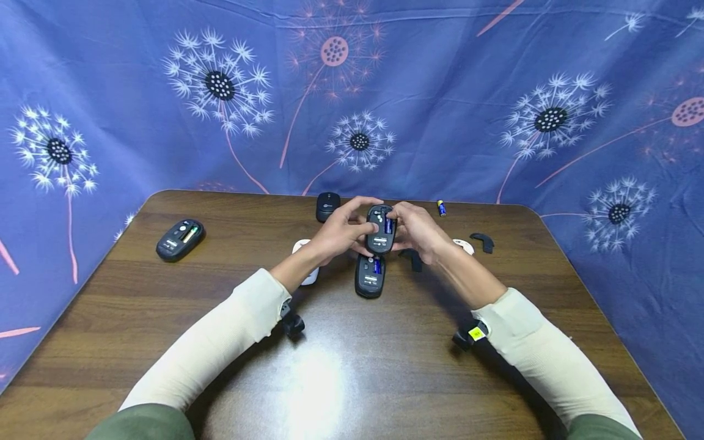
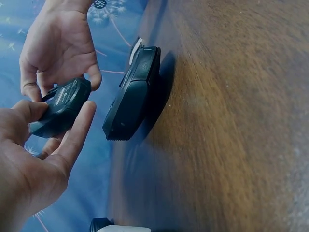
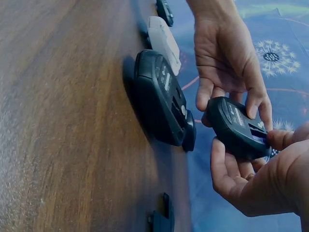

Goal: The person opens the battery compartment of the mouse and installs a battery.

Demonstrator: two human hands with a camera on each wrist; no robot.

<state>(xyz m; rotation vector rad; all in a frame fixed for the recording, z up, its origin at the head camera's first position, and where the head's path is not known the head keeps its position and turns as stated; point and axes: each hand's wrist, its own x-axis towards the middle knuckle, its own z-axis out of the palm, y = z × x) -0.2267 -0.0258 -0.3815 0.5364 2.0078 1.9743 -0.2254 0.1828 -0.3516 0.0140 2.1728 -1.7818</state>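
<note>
Held above the table between both hands is a black computer mouse [image 1: 381,246], underside up, its battery compartment uncovered with a blue battery [image 1: 388,225] in it. My left hand [image 1: 337,235] grips its left side, thumb on the underside and fingers below. On the other side my right hand [image 1: 422,231] holds the mouse with its thumb at the battery end; in the right wrist view that thumb tip [image 3: 276,139] touches the compartment. Just below, a second black mouse [image 1: 368,285] lies upturned on the table, a blue battery [image 1: 377,267] showing in its compartment.
A black mouse [image 1: 181,241] with a battery showing lies at the left. Another black mouse [image 1: 328,208] is at the back, and a white mouse [image 1: 311,278] is partly behind the left forearm. Toward the right are a loose battery [image 1: 442,208] and a curved black cover [image 1: 485,243].
</note>
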